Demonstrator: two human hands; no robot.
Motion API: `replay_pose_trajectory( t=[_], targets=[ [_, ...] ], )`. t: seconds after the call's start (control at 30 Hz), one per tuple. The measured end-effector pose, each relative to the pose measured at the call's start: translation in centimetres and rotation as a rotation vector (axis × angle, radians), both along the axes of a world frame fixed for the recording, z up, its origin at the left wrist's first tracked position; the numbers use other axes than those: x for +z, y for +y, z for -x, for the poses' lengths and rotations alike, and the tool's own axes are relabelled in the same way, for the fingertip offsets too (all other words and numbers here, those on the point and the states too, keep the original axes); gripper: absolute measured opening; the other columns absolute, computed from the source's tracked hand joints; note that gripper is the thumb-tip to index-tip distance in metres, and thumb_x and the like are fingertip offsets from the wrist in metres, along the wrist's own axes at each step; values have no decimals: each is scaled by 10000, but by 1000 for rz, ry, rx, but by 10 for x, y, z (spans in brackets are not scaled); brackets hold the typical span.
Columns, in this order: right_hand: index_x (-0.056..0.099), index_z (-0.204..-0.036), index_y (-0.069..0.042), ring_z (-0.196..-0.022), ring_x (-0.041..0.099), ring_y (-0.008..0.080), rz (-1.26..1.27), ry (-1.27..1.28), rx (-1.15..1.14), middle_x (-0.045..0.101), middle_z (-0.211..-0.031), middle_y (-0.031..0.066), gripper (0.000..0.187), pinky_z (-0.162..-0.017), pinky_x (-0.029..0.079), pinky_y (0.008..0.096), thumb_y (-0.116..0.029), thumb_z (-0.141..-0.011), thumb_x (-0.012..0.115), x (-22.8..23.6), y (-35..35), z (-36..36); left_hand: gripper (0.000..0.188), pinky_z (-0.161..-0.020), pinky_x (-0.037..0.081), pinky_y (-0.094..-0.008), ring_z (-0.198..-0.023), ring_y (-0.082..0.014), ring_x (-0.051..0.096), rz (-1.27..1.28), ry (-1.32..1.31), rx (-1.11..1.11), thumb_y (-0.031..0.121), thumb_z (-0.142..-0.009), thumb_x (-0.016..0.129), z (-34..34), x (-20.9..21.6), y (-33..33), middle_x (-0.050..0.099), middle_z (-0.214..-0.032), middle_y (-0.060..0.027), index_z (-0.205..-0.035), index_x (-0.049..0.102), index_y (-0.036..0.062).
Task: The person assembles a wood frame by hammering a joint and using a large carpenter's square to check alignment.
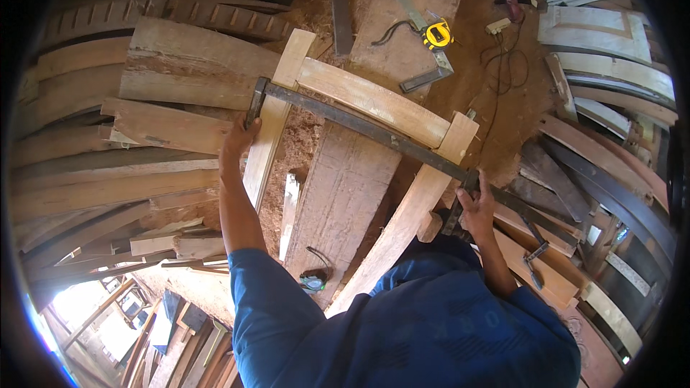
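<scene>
A long dark metal bar clamp (363, 128) spans a pale wooden frame. The frame has a crosspiece (370, 100) between a left rail (264, 147) and a right rail (395, 233). At the clamp's left end, my left hand (243, 134) grips the lower part of the fixed jaw (256, 100), outside the left rail. Beyond the right rail, my right hand (477, 208) holds the clamp near its sliding jaw (462, 197), thumb and a finger around it. The bar continues rightward past this hand, with a crank handle (533, 257) below it.
A yellow tape measure (437, 34) and a metal square (431, 77) lie on a board beyond the frame. A red corded power tool (514, 11) sits far right. Another tape measure (313, 282) rests on the plank below. Stacked boards (172, 126) flank both sides.
</scene>
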State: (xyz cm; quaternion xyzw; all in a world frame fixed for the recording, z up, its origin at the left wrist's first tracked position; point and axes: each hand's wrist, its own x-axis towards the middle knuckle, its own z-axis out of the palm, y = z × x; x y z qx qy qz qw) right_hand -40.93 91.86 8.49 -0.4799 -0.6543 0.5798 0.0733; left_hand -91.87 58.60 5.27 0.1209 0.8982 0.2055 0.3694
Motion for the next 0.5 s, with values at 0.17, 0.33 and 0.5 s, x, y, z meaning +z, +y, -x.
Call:
replay_pose_trajectory(
  t=[0.17, 0.33, 0.5],
  targets=[
    [310, -1474, 72, -1067, 604, 231, 43, 112, -5, 607, -1185, 203, 728, -951, 470, 337, -177, -896, 676, -1, -3, 3, 821, -1078, 337, -531, -1280, -501, 461, 48, 404, 79, 692, -960, 293, -13, -20, -12, 529, -1325, -341, -1382, 511, 22],
    [241, -1495, 59, -1094, 604, 388, -230, -123, 184, 585, -1218, 301, 819, -985, 454, 431, -265, -891, 691, 23, -9, 13, 811, -1050, 361, -561, -1241, -518, 477, 166, 451, 112, 655, -988, 210, -24, -26, 4, 543, -1308, -329, -1366, 519, 9],
    [186, -1528, -16, -1227, 504, 432, -516, -328, 681, 496, -1349, 306, 820, -1074, 357, 469, -206, -884, 658, 60, -17, -23, 672, -905, 428, -605, -1030, -552, 567, 189, 553, 23, 535, -1030, 238, -23, -23, 12, 623, -1079, -356, -1141, 633, 2]
  ],
)
